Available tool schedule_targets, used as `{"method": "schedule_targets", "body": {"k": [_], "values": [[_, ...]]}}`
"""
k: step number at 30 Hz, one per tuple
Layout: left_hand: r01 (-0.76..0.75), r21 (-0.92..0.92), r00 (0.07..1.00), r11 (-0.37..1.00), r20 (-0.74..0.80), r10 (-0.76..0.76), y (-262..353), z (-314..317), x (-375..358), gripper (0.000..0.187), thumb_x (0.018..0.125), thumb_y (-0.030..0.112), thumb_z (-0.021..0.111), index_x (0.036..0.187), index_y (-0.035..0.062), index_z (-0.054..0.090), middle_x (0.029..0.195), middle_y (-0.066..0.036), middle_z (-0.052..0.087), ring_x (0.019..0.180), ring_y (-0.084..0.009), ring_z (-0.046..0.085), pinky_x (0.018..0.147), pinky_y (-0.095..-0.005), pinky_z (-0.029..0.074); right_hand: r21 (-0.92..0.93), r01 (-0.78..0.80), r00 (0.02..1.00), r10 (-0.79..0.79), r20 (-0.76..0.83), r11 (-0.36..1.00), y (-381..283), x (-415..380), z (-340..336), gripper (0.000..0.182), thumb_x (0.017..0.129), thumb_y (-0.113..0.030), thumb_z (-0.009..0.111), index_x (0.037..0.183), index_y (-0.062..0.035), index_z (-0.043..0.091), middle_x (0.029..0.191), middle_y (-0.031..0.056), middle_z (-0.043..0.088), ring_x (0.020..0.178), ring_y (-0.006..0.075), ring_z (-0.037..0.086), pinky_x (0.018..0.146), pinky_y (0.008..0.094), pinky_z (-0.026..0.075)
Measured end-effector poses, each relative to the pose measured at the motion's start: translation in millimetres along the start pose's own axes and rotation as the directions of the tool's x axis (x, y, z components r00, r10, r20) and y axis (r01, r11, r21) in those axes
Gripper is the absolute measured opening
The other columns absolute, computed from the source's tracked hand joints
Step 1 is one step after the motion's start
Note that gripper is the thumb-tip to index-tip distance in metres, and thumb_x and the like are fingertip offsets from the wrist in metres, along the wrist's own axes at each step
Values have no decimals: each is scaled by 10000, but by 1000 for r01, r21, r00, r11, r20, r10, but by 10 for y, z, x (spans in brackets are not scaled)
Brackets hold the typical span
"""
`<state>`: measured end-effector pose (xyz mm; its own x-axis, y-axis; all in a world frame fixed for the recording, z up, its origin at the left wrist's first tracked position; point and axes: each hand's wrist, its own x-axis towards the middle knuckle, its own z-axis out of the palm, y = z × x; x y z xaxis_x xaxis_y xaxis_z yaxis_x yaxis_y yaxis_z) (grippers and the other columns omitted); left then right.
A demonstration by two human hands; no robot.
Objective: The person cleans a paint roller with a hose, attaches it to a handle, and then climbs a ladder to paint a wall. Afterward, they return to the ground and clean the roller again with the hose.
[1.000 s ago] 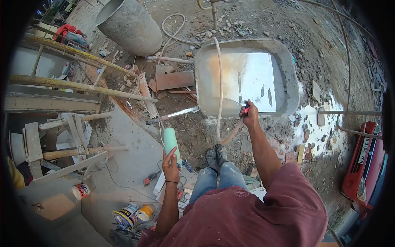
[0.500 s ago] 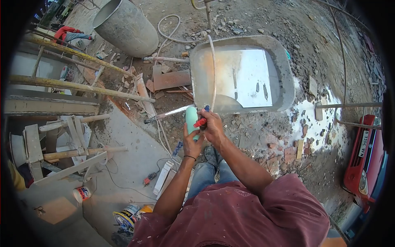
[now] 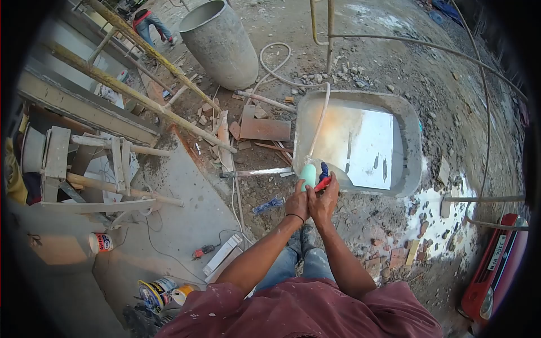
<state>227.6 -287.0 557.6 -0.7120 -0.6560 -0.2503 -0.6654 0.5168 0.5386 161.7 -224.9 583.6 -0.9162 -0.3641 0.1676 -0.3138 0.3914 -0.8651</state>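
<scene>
Hands meet at the near edge of a grey-rimmed tub (image 3: pixel 415 169): the left hand (image 3: pixel 297 204) has its fingers curled around the lower part of a pale green cylinder (image 3: pixel 307 176), and the right hand (image 3: pixel 323 205) pinches a red-and-blue piece (image 3: pixel 323 183) between thumb and fingers. The 2 hands are side by side and seem to touch; whether the 2 held things touch I cannot tell. The step looks like careful handling of both at close range, and to my judgement the next move calls for a firm hold on the smooth cylinder and a fine touch on the smaller piece. A hose (image 3: pixel 322 115) crosses the tub and drops toward the cylinder's tip, where it could get in the way; its end is unclear. In the tub is a bright white rectangle (image 3: pixel 378 146), sheet or reflection. Beyond are a grey drum (image 3: pixel 222 50), a yellowish pole (image 3: pixel 186 122) and a bending person (image 3: pixel 148 25). A crumpled blue cloth (image 3: pixel 268 205) lies left of the boots (image 3: pixel 308 239), with rubble about; a red car (image 3: pixel 496 265) stands at far right.
</scene>
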Motion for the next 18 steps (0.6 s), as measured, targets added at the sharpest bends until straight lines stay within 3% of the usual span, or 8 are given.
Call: {"method": "schedule_targets", "body": {"k": [1,3,6,8,9,11,16,18], "values": [[-25,53,1000,998,6,25,0,27,41,230,861,231,622,969,50,715,1448,-105,436,880,-374,693,799,-491,551,-123,173,985,-175,-5,977,43,73,-53,781,729,-149,833,1353,67,415,1050,193,580,896,335,607,798,399,496],[6,55,996,998,90,-10,78,-60,72,226,859,209,616,938,26,722,1461,-123,424,895,-371,693,812,-480,550,-165,241,970,-229,87,956,24,171,-215,786,714,-132,837,1352,64,422,1035,189,577,947,328,593,827,398,483],[6,48,994,999,111,-12,140,-115,113,278,837,275,648,967,36,709,1452,-140,439,914,-381,685,816,-483,547,-69,233,962,-220,164,970,-40,246,-275,650,753,-156,819,1267,63,487,973,176,603,850,294,607,775,396,497],[18,41,994,999,106,-22,193,-197,125,283,842,286,639,979,50,713,1462,-143,430,924,-382,684,818,-482,548,93,-160,967,137,217,983,-50,252,-264,455,828,-179,766,1145,52,536,848,127,614,733,236,593,697,365,496],[-5,24,992,1000,127,2,233,-252,106,270,845,286,630,985,72,718,1466,-146,426,929,-383,683,820,-481,548,95,-147,968,123,220,985,45,234,-231,455,828,-179,766,1145,52,536,848,127,614,733,236,593,697,365,496],[-30,8,990,1000,142,29,245,-290,90,260,847,285,621,991,93,723,1470,-148,422,935,-384,683,821,-480,549,113,-314,933,284,222,943,241,222,-72,411,869,-272,700,1085,50,564,833,174,675,733,307,652,706,409,501],[-18,39,986,999,168,11,222,-332,71,246,832,262,622,1031,161,727,1484,-151,401,955,-381,680,835,-481,546,5,-332,936,329,123,943,84,179,22,356,883,-284,677,1018,32,583,832,175,667,783,273,652,711,398,492],[-14,36,982,999,188,7,195,-331,50,249,833,260,621,1038,165,726,1483,-152,401,962,-381,677,838,-483,544,-5,-453,879,447,163,892,191,225,71,383,877,-250,700,1086,52,589,977,207,650,885,313,641,764,423,497]]}}
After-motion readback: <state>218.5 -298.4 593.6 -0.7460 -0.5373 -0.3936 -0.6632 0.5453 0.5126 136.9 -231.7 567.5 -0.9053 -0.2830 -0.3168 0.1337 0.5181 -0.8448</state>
